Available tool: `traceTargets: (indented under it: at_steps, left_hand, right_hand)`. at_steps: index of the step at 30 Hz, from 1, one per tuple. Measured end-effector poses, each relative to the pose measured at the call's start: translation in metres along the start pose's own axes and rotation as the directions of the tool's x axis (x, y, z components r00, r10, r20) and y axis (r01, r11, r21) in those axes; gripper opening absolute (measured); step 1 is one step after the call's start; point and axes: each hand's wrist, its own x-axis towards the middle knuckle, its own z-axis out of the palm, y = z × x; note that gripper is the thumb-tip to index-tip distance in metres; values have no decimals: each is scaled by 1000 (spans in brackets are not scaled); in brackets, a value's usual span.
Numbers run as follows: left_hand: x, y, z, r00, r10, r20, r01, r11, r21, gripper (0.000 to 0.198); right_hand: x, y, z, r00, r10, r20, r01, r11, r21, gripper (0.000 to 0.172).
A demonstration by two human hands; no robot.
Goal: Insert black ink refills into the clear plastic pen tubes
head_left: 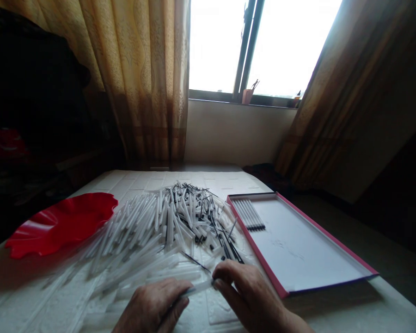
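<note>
Head cam: L hand (152,307) clenched round clear plastic tube (198,289), R hand (249,296) pinching its end, both right at front of tube pile (159,226). Red scalloped dish (58,223) on L of pile, pink-edged tray (298,243) on R, neat tube row (249,215) inside it.

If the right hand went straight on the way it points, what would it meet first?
The right hand would meet the clear tube at its fingertips, held by the left hand; depth is unclear.
</note>
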Motion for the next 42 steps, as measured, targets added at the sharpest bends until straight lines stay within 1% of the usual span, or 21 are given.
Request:
traceTargets:
  at_steps: [3, 4, 5, 8, 10, 13, 15, 18, 19, 21, 23, 24, 26, 28, 29, 32, 35, 38, 40, 42]
  left_hand:
    - [0, 0, 0, 1000, 4, 10, -4, 1000, 5, 26]
    - [1, 0, 0, 1000, 5, 9, -5, 1000, 6, 25]
    - [1, 0, 0, 1000, 7, 6, -7, 1000, 4, 24]
    - [2, 1, 0, 1000, 8, -5, -8, 1000, -14, 21]
    - [3, 1, 0, 1000, 4, -13, -4, 1000, -17, 21]
    - [4, 0, 0, 1000, -1, -28, 0, 1000, -7, 21]
    - [4, 0, -1, 1000, -2, -27, 2, 1000, -10, 21]
    - [4, 0, -2, 1000, 3, -26, -3, 1000, -15, 19]
    - [4, 0, -2, 1000, 6, -24, -6, 1000, -19, 18]
    - [4, 1, -2, 1000, 5, -18, -5, 999, -33, 17]
    - [4, 1, -2, 1000, 4, -10, -4, 999, -52, 17]
    - [5, 2, -2, 1000, 4, -10, -5, 998, -56, 17]
    - [5, 2, -1, 1000, 6, -20, -7, 999, -49, 17]
    - [5, 3, -1, 999, 13, -39, -15, 999, -31, 17]
    - [5, 3, -1, 999, 15, -44, -16, 1000, -23, 18]
    - [5, 2, -1, 999, 20, -41, -20, 1000, -11, 18]
    - [5, 1, -1, 999, 20, -28, -21, 1000, -13, 20]
    - [4, 0, 0, 1000, 24, -13, -24, 1000, -1, 21]
    - [2, 0, 0, 1000, 13, -3, -13, 1000, 6, 20]
    - [1, 0, -1, 1000, 8, 4, -8, 1000, -1, 19]
  right_hand:
    - [0, 1, 0, 999, 32, 41, -32, 999, -11, 26]
    - [-1, 0, 0, 998, 34, 46, -34, 999, -14, 27]
    - [-1, 0, -1, 999, 32, 44, -31, 999, -16, 25]
    - [-1, -3, -3, 1000, 0, 3, 0, 1000, 18, 9]
    - [0, -4, -4, 999, -45, -30, 46, 998, 43, 12]
    - [0, -4, -3, 994, -89, -62, 91, 996, 23, 13]
    - [1, -3, -3, 996, -75, -55, 76, 997, 19, 11]
    - [1, -1, -2, 1000, -23, -10, 24, 999, 26, 8]
    - [1, 0, -1, 1000, -5, 8, 5, 1000, 19, 10]
    - [0, 2, 0, 999, 20, 40, -20, 1000, 1, 19]
    - [-1, 3, 0, 997, 26, 67, -24, 999, -27, 28]
    - [-2, 3, 0, 997, 24, 68, -21, 999, -42, 30]
    - [-3, 0, -1, 999, 9, 44, -6, 999, -54, 24]
    - [-4, -2, -2, 1000, -23, -3, 23, 999, -35, 9]
    - [-3, -4, -3, 999, -41, -18, 41, 999, -18, 6]
    - [-2, -4, -3, 998, -68, -17, 68, 998, 9, 11]
    - [-1, -2, -2, 999, -27, 18, 27, 1000, 0, 8]
    - [-1, 2, 1, 999, 19, 44, -18, 999, -31, 20]
    - [-1, 4, 3, 997, 22, 67, -19, 999, -39, 29]
    - [-1, 4, 3, 997, 10, 80, -6, 998, -55, 34]
